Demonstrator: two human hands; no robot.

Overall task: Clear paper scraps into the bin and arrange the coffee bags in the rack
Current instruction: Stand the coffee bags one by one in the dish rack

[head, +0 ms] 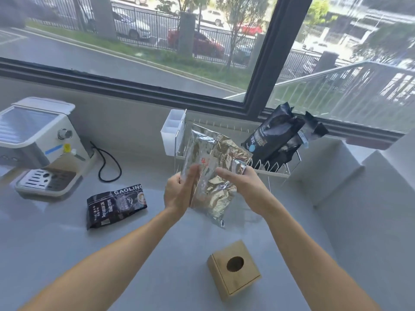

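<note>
Past a wooden box (233,269), both hands (left (177,191), right (241,187)) clasp a silver coffee bag (213,167), its long axis toward the rack (272,170) at one o'clock.

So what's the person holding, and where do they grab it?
A shiny silver bag: left hand on its left edge, right hand on its right edge.
</note>
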